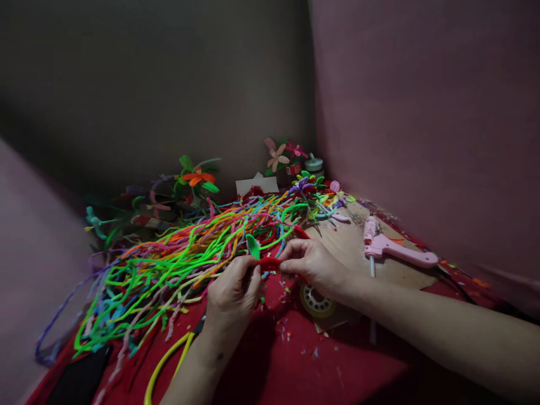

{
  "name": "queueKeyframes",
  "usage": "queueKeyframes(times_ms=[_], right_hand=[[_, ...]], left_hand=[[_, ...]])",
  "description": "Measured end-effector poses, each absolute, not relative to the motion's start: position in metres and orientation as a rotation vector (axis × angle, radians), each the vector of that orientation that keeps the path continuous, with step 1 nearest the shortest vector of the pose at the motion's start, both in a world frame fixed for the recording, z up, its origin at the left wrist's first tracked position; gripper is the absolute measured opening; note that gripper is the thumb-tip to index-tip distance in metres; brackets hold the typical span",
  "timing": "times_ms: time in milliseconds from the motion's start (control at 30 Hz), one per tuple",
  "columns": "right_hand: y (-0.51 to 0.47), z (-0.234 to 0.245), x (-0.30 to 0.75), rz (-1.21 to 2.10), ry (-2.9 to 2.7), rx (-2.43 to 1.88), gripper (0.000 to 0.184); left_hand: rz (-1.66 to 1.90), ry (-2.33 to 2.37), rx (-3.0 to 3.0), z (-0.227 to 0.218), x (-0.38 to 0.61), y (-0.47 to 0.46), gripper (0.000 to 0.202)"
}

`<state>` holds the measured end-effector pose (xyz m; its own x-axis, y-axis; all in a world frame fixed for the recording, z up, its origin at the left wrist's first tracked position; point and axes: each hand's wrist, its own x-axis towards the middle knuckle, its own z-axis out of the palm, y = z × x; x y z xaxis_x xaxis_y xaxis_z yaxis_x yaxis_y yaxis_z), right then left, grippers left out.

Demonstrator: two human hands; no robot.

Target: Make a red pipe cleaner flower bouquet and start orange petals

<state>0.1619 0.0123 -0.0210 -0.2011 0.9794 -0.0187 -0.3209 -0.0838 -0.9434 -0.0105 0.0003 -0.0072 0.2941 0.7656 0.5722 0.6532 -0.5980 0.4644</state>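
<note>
A red pipe cleaner (270, 263) stretches between my two hands above the red cloth. My left hand (236, 287) pinches one end between thumb and fingers. A few centimetres along, my right hand (310, 261) pinches the same pipe cleaner, and a red length of it shows behind that hand. Just beyond my left fingertips stands a green leaf-like loop (253, 246); whether it is attached to the red piece I cannot tell. A wide heap of coloured pipe cleaners (181, 253) lies behind and left of my hands.
A pink glue gun (388, 246) rests on cardboard (341, 247) at the right. A tape roll (317, 301) lies under my right forearm. Yellow-handled scissors (169, 360) and a dark flat object (80, 377) are at the left. Pipe-cleaner flowers (276, 154) and a lidded jar (314, 164) stand near the wall.
</note>
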Motion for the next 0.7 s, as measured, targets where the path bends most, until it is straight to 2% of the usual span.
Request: queueKeyframes(times_ms=[700], right_hand=[[0.0179, -0.024, 0.1626, 1.644, -1.015, -0.898, 0.012]], left_hand=[[1.142, 1.357, 2.595, -0.0121, -0.0163, 0.0023, 0.006]])
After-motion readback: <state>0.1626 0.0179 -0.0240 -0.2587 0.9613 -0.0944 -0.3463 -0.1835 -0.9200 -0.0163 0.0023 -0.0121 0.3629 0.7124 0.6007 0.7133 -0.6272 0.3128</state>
